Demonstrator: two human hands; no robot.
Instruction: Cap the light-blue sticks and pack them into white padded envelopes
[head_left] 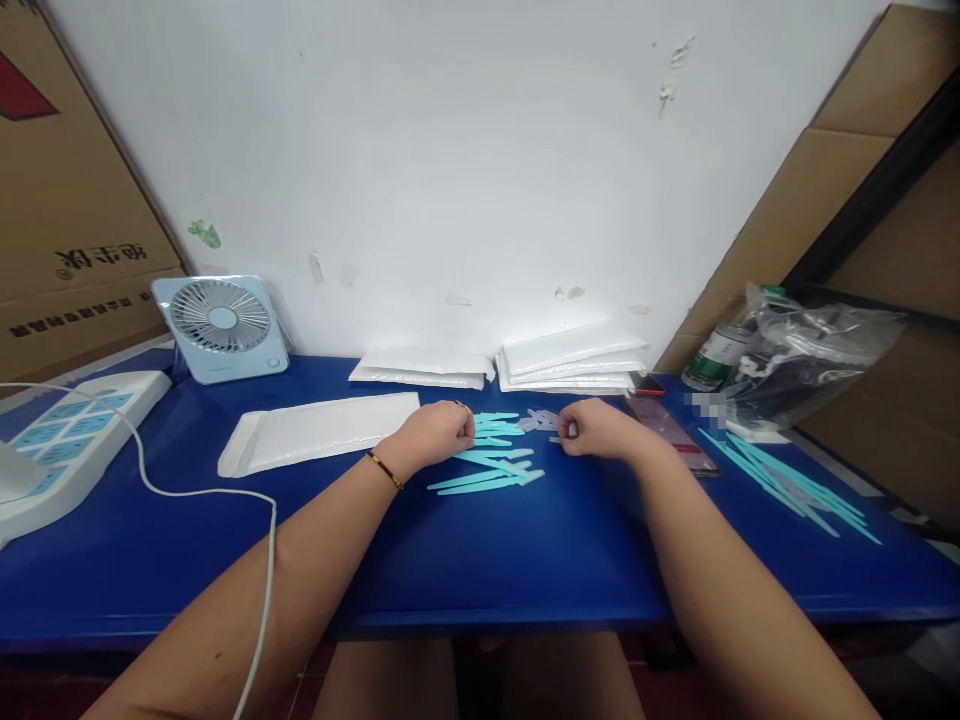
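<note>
My left hand is closed at the left end of a group of slim turquoise sticks with tapered handles; whether it grips one is hidden by the fingers. More of these sticks lie fanned out just below on the blue table. To the right is a small heap of translucent plastic pieces. Beside that heap my right hand is curled in a pinch, and a small translucent piece shows at its fingertips.
White padded envelopes are stacked by the wall, and a single envelope lies left. A fan, a power strip and its cable flank the left arm. Right are a phone, spare turquoise sticks and a bottle.
</note>
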